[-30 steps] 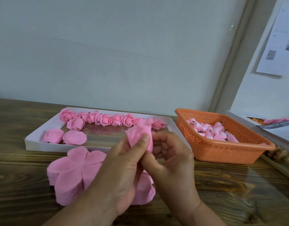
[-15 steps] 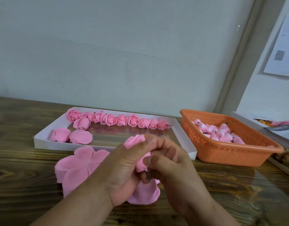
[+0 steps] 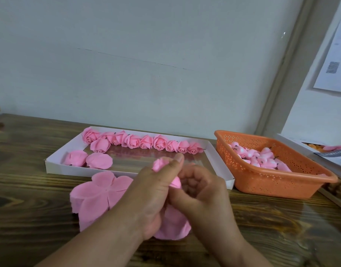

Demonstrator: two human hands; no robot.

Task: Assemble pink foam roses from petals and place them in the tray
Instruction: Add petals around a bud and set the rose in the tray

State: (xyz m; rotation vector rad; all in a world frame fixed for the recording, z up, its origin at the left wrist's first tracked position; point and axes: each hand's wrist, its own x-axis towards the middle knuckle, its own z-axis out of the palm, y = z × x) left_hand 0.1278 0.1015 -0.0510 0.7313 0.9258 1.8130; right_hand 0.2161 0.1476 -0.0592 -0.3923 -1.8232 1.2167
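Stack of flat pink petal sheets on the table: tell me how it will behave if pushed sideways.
The stack of petal sheets looks like thin foam, so probably light and floppy. Loose layers would likely shear or fan out rather than slide together. It lies flat on the table, so rolling or tipping seems unlikely.

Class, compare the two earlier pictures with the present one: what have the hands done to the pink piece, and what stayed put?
The left hand and right hand kept their grip on the pink rose, folding its upright petal down into a tighter bud. Unchanged: the tray, its row of roses, the petal stack and the orange basket.
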